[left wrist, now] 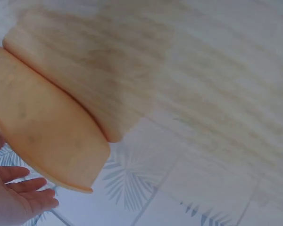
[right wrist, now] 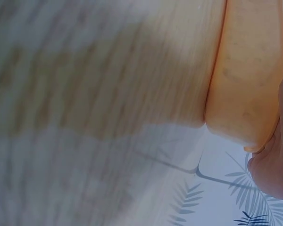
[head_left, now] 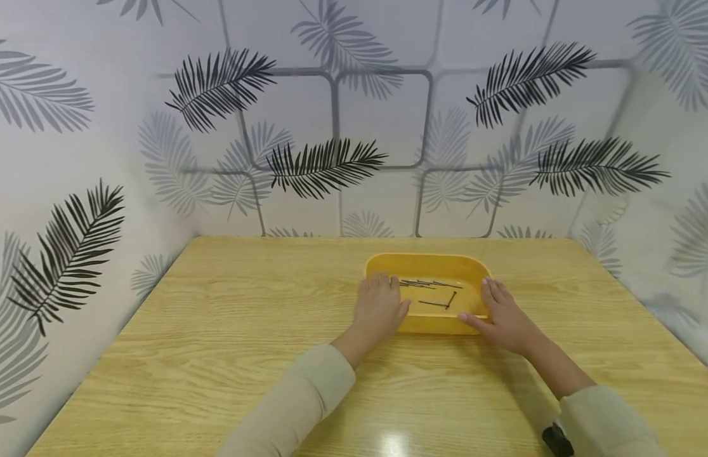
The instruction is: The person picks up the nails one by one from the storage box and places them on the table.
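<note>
A yellow plastic tray (head_left: 436,325) lies on the wooden table. Several thin dark nails (head_left: 436,304) lie inside it, some in a loose row towards the back, others crossing nearer the front. My left hand (head_left: 379,304) is at the tray's left end with its fingers extended; in the left wrist view these fingers (left wrist: 26,185) look relaxed and apart from the rim. With my right hand (head_left: 505,317) I grip the right end, thumb on the near rim and fingers at the right side. The right wrist view shows that hand (right wrist: 276,162) against the tray's corner.
The wooden table (head_left: 245,317) extends to both sides and in front of the tray. Behind it stands a wall (head_left: 382,203) with a leaf pattern. A small black object (head_left: 557,439) is beside my right sleeve.
</note>
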Demonstrator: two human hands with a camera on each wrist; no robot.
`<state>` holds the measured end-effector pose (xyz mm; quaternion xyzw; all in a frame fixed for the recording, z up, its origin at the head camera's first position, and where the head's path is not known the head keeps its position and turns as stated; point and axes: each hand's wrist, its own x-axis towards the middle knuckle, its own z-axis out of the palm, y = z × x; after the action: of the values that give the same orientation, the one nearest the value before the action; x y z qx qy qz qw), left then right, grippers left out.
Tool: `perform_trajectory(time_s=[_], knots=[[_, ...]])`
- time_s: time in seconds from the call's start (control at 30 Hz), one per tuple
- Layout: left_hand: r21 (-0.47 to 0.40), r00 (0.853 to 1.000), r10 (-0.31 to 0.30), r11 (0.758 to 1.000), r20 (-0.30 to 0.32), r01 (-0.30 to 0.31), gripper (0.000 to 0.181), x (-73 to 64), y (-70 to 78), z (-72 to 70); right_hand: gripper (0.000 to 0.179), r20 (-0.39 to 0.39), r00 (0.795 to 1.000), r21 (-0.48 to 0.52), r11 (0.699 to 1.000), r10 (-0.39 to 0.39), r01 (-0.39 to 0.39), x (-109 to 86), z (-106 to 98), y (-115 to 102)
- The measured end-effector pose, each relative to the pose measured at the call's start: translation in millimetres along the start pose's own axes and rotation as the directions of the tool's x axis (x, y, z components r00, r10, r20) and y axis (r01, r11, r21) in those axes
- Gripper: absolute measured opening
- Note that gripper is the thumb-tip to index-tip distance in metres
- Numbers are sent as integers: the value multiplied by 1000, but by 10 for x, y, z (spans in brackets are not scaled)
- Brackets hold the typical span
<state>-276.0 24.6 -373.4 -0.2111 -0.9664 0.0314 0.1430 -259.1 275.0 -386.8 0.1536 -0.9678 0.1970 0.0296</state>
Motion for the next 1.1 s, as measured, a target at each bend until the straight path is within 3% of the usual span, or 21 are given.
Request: perform_trajectory(time_s=[0.13, 0.23, 0.33, 0.83, 1.1], knots=[[108, 991, 103, 990, -88, -94, 33, 92, 65, -62, 92, 0, 1000, 4, 1000, -2, 2, -2, 20, 16], [89, 984, 163, 984, -72, -157, 21, 156, 108, -76, 92, 2, 1000, 4, 1000, -3, 3, -3, 36, 24], [36, 983, 182, 983, -17, -181, 17, 220, 140, -60, 91, 0, 1000, 6, 1000, -2, 2, -3, 39, 19], [-71, 976, 103, 993, 192, -91, 18, 486, 228, -10, 92, 1, 1000, -2, 1000, 13, -13, 0, -2, 8], [-108, 976, 95, 991, 196, -75, 20, 463, 221, -34, 95, -26, 1000, 40, 999, -7, 8, -25, 11, 16]])
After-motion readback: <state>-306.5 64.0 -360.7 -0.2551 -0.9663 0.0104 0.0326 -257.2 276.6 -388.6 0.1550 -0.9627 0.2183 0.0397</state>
